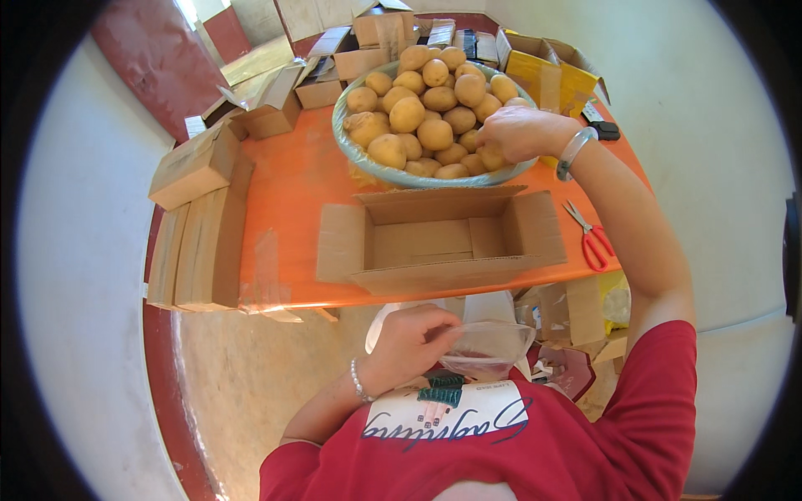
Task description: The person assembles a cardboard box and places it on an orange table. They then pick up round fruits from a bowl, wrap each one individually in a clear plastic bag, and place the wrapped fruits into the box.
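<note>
My left hand pinches the edge of a clear plastic bag, whose mouth spreads to its right, in front of my chest. My right hand reaches over the right side of a wide basin lined with thin plastic and heaped with potatoes. Its fingers are curled down on a potato near the basin's rim; the fingertips are partly hidden. Between me and the basin, an open cardboard box stands on the orange table with its flaps folded outward, nothing seen inside.
Red-handled scissors lie at the table's right edge. Closed cardboard boxes are stacked at the left. More boxes and a yellow carton stand along the back. A black object lies at the back right. Open cardboard is below the table.
</note>
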`<state>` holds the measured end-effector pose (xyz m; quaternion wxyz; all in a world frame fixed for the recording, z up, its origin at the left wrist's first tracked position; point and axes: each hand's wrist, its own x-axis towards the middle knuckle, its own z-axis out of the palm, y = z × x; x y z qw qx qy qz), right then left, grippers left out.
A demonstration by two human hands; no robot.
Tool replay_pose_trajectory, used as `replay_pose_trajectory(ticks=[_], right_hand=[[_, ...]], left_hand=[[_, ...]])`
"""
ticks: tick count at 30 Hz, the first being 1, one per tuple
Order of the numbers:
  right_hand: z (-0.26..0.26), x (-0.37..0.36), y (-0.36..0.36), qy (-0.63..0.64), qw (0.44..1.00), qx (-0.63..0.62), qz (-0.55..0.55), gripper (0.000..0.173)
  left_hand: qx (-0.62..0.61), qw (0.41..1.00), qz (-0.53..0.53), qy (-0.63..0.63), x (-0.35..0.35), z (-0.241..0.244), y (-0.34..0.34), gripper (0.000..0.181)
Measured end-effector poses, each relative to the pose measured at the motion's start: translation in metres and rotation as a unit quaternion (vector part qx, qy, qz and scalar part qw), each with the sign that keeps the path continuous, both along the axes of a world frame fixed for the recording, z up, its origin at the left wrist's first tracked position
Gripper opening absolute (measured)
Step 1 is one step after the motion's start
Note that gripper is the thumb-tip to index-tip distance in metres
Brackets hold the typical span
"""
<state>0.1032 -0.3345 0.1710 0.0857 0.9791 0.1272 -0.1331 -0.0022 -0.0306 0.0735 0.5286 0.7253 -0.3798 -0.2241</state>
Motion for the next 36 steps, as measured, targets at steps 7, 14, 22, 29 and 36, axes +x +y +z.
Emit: replay_pose_trajectory(ticks=[7, 14, 22, 29, 36], right_hand=[[0.006, -0.007, 0.0, 0.004, 0.998, 0.054, 0.019, 0.038], [0.004, -0.052, -0.016, -0.164, 0.923, 0.344, -0.044, 0.033], [-0.034, -0.235, 0.058, -0.083, 0.705, 0.686, -0.157, 0.049], [-0.073, -0.26, 0.084, -0.037, 0.832, 0.5, -0.236, 0.066], [-0.099, -0.28, 0.074, -0.089, 0.698, 0.661, -0.261, 0.04]], left_hand=[[-0.022, 0.996, -0.005, 0.081, 0.0, -0.009, -0.003, 0.009], [-0.024, 0.991, 0.048, 0.121, -0.006, -0.025, -0.014, 0.007], [-0.018, 0.986, 0.075, 0.149, -0.022, -0.027, -0.03, 0.007], [-0.014, 0.987, -0.035, 0.153, -0.044, -0.001, -0.058, 0.011], [-0.145, 0.957, -0.083, -0.237, -0.033, 0.03, -0.038, 0.037]])
